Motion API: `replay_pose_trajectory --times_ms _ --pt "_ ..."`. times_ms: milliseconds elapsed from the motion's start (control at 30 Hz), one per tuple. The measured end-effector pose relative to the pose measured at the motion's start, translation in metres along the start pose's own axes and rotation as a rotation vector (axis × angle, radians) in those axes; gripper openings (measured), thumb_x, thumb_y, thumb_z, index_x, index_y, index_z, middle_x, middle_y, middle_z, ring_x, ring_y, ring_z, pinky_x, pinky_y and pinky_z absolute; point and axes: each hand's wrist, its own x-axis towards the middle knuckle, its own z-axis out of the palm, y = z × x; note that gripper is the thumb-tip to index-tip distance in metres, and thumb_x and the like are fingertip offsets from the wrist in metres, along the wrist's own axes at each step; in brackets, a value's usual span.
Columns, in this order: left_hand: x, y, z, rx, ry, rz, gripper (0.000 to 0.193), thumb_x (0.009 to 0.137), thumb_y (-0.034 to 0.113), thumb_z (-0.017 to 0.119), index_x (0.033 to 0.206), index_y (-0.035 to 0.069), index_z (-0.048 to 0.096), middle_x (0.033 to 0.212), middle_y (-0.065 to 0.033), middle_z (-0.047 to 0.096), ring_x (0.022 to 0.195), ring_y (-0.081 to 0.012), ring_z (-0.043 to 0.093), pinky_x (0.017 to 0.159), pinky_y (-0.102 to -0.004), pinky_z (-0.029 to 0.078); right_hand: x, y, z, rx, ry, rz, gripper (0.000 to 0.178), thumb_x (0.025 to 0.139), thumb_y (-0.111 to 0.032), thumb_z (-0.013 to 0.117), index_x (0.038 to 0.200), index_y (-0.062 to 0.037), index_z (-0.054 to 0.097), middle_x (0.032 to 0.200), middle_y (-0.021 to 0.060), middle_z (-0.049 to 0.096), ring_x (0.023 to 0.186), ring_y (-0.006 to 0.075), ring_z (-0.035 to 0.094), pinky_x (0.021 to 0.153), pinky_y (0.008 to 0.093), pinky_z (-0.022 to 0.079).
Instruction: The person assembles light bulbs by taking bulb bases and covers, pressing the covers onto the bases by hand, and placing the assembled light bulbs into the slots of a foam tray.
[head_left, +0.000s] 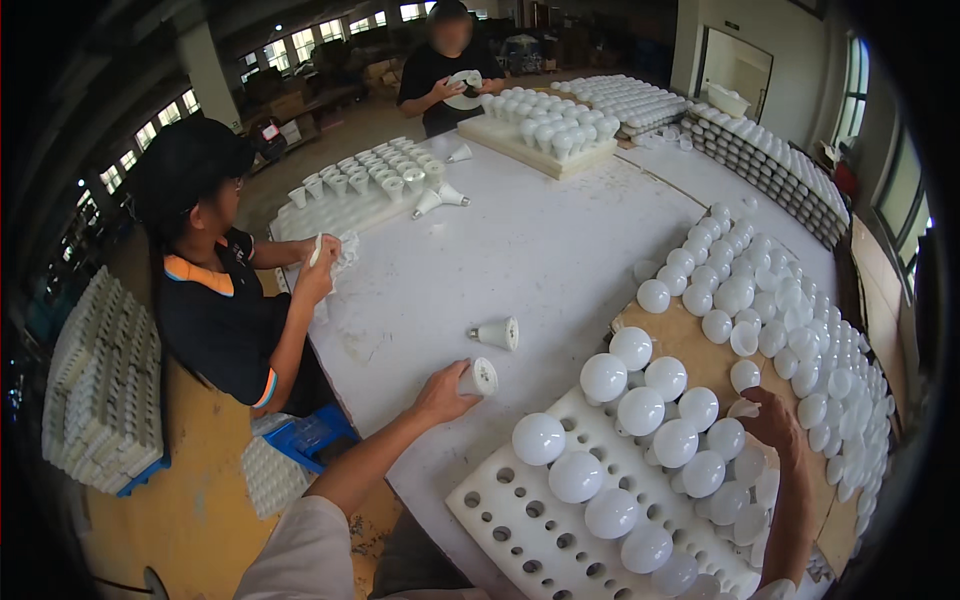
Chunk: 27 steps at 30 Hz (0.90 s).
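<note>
Stacked trays: one tall white pile stood on the floor, beyond the left edge of the white table.
Co-workers: two; one by the left edge held a white piece, another at the far edge held a round white-and-black thing.
Housing tray: one, near the far left corner, its white housings too many to count.
My left hand: fingers closed around one lamp housing, inward from the near edge; detail on its end face was too small to read.
Loose housing: one, lying on its side just beyond.
Foam tray: one, at the near edge, carrying roughly eighteen bulbs.
My right hand: fingers curled at one white globe beside the tray's right edge; I couldn't tell whether they gripped it.
Other globes: dozens, strewn over a brown board along the right edge.
</note>
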Motion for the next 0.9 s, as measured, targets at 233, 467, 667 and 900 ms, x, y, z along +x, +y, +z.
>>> replay_pose_trajectory --times_ms 233,467,667,900 --pt "-0.045 -0.021 0.007 -0.382 0.051 -0.113 0.053 0.07 0.017 0.078 0.113 -0.002 0.054 0.106 -0.0121 0.064 0.099 -0.0166 0.061 0.087 -0.0298 0.048 0.026 -0.002 0.003 -0.093 0.052 0.086 0.021 0.077 -0.013 0.064 0.094 -0.0022 0.066 0.089 0.0217 0.066 0.088 0.0377 0.063 0.078 0.0425 0.05" --pt "-0.06 -0.036 0.015 -0.496 0.078 -0.083 0.048 0.071 0.01 0.075 0.113 -0.001 0.054 0.105 -0.0123 0.064 0.097 -0.0163 0.062 0.083 -0.03 0.05 -0.005 0.067 -0.02 -0.568 0.257 0.202 0.022 0.088 -0.018 0.055 0.091 0.0013 0.065 0.081 0.0241 0.064 0.079 0.0405 0.061 0.071 0.0488 0.048" --pt "-0.111 -0.004 -0.016 -1.237 0.108 -0.154 0.037 0.074 0.008 0.071 0.108 -0.001 0.057 0.11 -0.0117 0.065 0.09 -0.0125 0.061 0.076 -0.0277 0.05 -0.092 -0.053 -0.043 -0.167 0.573 0.125 0.024 0.092 -0.015 0.048 0.1 0.0026 0.063 0.078 0.0238 0.064 0.072 0.0366 0.063 0.068 0.0439 0.049" --pt "-0.202 0.096 -0.046 -1.263 -0.232 0.153 0.06 0.072 -0.001 0.072 0.124 -0.002 0.045 0.132 -0.0158 0.052 0.109 -0.0187 0.059 0.086 -0.0306 0.05 -0.167 -0.237 0.045 0.296 0.291 -0.308 0.022 0.088 -0.005 0.051 0.105 0.0028 0.062 0.067 0.0222 0.057 0.056 0.0337 0.058 0.057 0.0367 0.046"
